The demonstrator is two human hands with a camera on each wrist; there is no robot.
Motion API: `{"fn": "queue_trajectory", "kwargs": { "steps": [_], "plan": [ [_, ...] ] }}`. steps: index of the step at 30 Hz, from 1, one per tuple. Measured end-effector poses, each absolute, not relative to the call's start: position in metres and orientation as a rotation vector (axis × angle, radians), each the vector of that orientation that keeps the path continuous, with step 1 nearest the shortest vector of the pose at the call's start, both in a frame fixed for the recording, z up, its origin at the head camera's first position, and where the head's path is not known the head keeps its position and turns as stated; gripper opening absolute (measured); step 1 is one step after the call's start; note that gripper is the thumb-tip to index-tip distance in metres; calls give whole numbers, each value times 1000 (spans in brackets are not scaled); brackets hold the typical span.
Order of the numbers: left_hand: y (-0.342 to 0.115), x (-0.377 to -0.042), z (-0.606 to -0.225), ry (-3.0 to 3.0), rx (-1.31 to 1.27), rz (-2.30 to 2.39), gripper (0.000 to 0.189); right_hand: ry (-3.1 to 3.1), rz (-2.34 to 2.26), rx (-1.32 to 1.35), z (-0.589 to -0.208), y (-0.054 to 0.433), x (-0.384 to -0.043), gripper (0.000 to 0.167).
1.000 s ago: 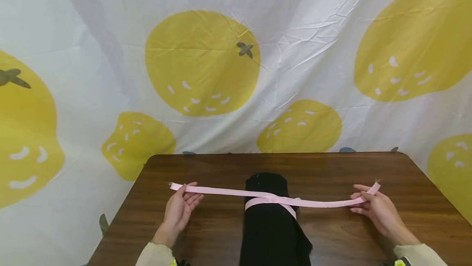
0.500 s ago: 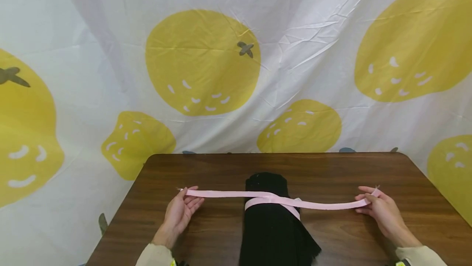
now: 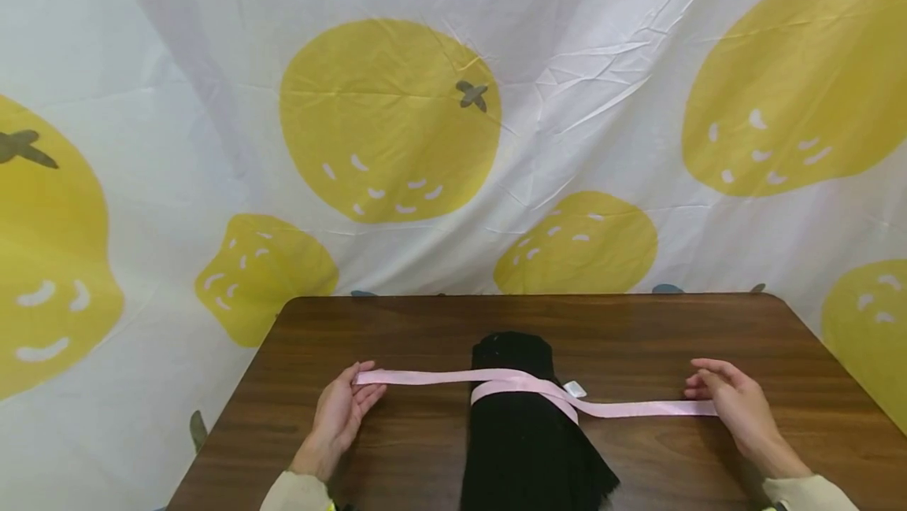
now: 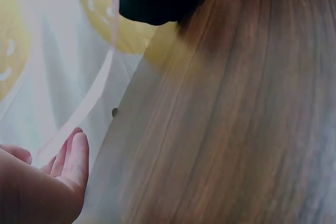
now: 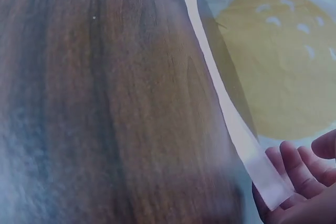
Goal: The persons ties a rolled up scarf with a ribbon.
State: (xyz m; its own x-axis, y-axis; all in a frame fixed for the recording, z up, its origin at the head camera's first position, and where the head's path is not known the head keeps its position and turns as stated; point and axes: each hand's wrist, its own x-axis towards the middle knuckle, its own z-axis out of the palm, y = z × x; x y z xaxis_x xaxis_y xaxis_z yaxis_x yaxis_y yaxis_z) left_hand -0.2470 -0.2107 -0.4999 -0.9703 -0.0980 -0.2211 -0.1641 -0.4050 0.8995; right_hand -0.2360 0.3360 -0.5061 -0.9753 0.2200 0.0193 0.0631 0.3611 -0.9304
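Note:
A pink ribbon [image 3: 431, 378] goes round a roll of black cloth [image 3: 527, 456] and crosses over itself on top. My left hand [image 3: 338, 412] is left of the roll, with the ribbon's left end lying across its extended fingers beside the thumb. On the right, the other ribbon end reaches my right hand [image 3: 740, 409]. The right wrist view has that ribbon end [image 5: 268, 184] resting on the fingers, the thumb [image 5: 325, 144] apart from it. Both free lengths of ribbon hang slack. A small white tag [image 3: 575, 390] sticks out at the roll's right side.
The roll lies on a brown wood-grain table [image 3: 397, 330] with rounded far corners. Behind the table hangs a white curtain [image 3: 234, 133] printed with yellow fruit. A loose corner of the black cloth [image 3: 602, 483] spreads to the right of the roll.
The ribbon ends have slipped inward through both hands, and the right length has dropped lower. My right thumb has come away from the ribbon. The cloth's right corner has spread outward.

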Motion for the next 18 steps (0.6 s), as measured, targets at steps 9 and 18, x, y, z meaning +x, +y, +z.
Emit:
{"fn": "queue_trajectory", "kwargs": {
  "steps": [9,18],
  "plan": [
    [-215,-246,-503,1916,-374,2458,46,-2552,1338,-240,-502,331,-234,36],
    [-215,-246,-500,2063,-403,2394,40,-2575,1093,-253,-500,330,-232,33]
  ]
}}
